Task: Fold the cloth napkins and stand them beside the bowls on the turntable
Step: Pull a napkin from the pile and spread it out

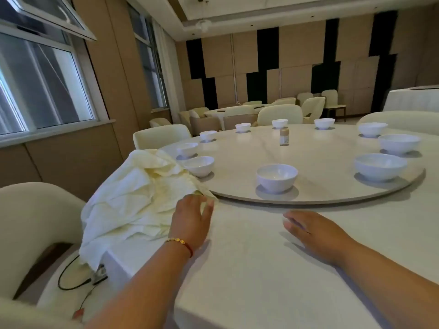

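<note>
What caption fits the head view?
Left hand touches napkin pile; right hand rests open near turntable of bowls.

We cannot tell whether our left hand (192, 219) grips the heap of napkins (140, 195); its fingertips blur. The heap hides part of one bowl (200, 165).

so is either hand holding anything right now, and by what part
The left hand touches the near corner of the napkin pile; whether it pinches it cannot be told. The right hand lies flat on the table, holding nothing.
</note>
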### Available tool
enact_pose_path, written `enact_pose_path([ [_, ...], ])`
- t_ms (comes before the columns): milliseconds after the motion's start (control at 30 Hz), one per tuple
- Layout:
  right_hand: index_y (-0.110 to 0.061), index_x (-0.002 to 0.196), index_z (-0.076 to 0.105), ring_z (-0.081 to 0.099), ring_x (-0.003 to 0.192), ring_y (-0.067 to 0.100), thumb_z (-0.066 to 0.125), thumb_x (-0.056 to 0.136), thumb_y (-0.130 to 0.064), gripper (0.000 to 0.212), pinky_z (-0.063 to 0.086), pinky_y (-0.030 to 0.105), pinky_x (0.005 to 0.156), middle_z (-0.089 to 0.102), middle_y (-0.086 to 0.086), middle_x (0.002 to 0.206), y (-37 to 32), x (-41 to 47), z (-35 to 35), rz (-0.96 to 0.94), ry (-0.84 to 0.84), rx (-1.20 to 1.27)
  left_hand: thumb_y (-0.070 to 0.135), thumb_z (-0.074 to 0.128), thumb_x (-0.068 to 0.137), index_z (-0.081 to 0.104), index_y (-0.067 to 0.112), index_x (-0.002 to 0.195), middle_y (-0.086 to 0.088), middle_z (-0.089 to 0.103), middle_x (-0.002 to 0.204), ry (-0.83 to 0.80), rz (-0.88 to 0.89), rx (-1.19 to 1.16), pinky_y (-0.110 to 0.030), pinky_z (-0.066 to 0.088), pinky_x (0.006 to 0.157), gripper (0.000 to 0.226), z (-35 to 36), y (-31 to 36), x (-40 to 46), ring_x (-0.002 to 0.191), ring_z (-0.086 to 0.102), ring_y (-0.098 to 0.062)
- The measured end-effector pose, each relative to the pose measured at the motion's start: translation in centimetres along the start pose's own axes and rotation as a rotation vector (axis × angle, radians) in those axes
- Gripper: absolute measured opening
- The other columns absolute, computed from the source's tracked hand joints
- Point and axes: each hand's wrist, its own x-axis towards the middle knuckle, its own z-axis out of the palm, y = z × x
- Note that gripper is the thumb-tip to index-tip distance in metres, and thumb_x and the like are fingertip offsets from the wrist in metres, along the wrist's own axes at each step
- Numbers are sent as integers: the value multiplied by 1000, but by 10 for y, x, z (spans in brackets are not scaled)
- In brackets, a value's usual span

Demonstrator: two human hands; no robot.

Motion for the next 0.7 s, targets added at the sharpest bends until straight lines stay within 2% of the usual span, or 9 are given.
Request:
enact_pose_path([
  [100,-44,104,53,52,98,-1,23,82,-75,49,44,25,85,57,-23,106,5,3,1,17,15,-27,43,38,99,54,17,127,-10,48,129,170,-163,125,-35,26,105,41,-27,-32,22,126,34,-27],
  [167,-43,89,50,51,89,-3,20,81,-77,46,43,23,78,56,-24,94,6,5,2,0,28,-45,49,33,97,47,23,134,-12,38,140,127,-280,200,-40,25,110,47,-46,-57,38,133,27,-30],
  [267,-31,66,42,47,66,5,25,86,-67,45,37,24,60,49,-12,67,-2,12,3,-27,107,-24,53,30,97,40,28,141,-15,25,149,80,-352,341,-45,25,113,52,-57,-85,61,137,21,-33],
  [333,-30,63,39,46,65,8,27,90,-61,43,36,24,58,46,-8,64,-12,18,7,-51,102,-39,57,28,96,36,34,143,-15,20,152,38,-371,403,-46,24,114,53,-64,-96,75,139,19,-34],
  [433,-32,75,51,51,79,3,28,90,-61,40,45,22,69,54,-14,78,-22,29,21,-118,31,-62,59,31,95,32,41,144,-14,20,153,-66,-370,512,-45,27,111,52,-62,-109,91,139,23,-34],
  [500,-36,82,53,51,86,1,29,90,-63,37,45,21,73,55,-18,85,-25,33,23,-127,5,-51,51,37,97,43,35,139,-13,37,141,-66,-366,562,-42,38,101,45,-59,-114,98,127,39,-32],
  [567,-39,79,52,52,87,1,30,90,-61,33,44,20,72,55,-19,85,-23,34,21,-121,0,-7,32,45,96,59,19,121,-10,53,113,-16,-336,577,-39,48,87,31,-57,-117,105,104,53,-29],
  [633,-40,75,50,51,87,2,30,91,-60,32,42,19,71,55,-19,83,-22,34,19,-128,-9,26,18,47,94,67,9,102,-9,59,94,50,-324,564,-36,50,76,23,-55,-118,110,88,57,-28],
  [700,-39,75,49,51,86,3,31,92,-58,32,42,19,69,54,-20,83,-22,34,19,-133,-12,32,13,47,95,70,6,95,-11,64,90,127,-328,463,-33,46,71,24,-55,-117,113,83,58,-29],
])
